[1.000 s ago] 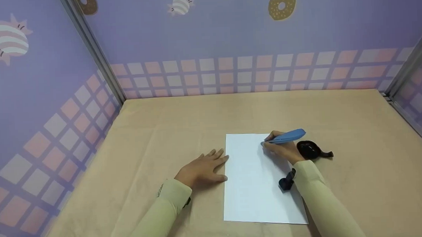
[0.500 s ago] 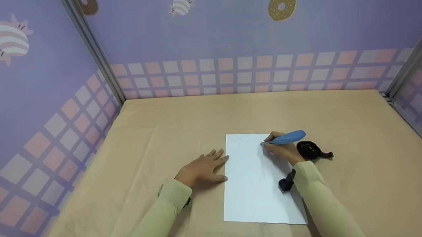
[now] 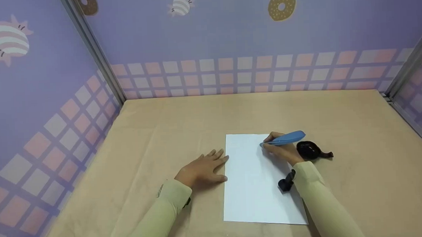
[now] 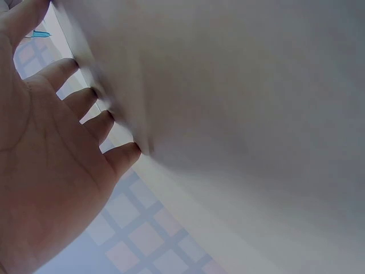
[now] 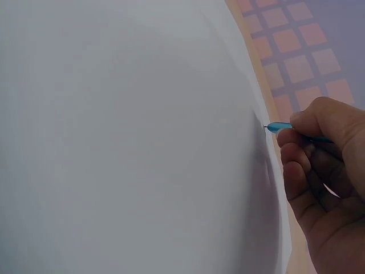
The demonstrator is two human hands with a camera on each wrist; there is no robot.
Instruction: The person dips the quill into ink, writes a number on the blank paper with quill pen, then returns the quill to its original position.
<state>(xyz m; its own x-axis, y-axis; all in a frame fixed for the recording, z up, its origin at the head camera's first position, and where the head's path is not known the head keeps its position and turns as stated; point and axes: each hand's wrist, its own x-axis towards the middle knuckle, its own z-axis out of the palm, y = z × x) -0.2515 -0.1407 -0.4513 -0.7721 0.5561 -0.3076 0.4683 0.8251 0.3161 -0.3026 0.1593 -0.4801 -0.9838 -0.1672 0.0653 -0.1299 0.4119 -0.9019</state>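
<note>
My right hand (image 3: 281, 149) pinches a blue feather-shaped pen (image 3: 288, 138) over the upper right part of a white sheet of paper (image 3: 250, 195). In the right wrist view, the thin tip of the pen (image 5: 278, 127) meets the paper, and the other fingers curl beneath the thumb and forefinger. My left hand (image 3: 202, 169) rests with spread fingers at the left edge of the sheet, its thumb and forefinger right at the border. From the left wrist, the palm of the left hand (image 4: 57, 131) shows, with fingertips down on the surface. No marks show on the sheet.
A small glossy black dish with a short handle (image 3: 309, 149) sits just right of the right hand. A black wrist camera (image 3: 286, 185) hangs over the paper from the right wrist. Beige cloth (image 3: 169, 134) covers the table, with patterned panels (image 3: 228, 28) behind and beside it.
The pen tip has shifted very slightly to the left, and the pen's feather end has dipped a little. The left hand, the sheet and the black dish have stayed put.
</note>
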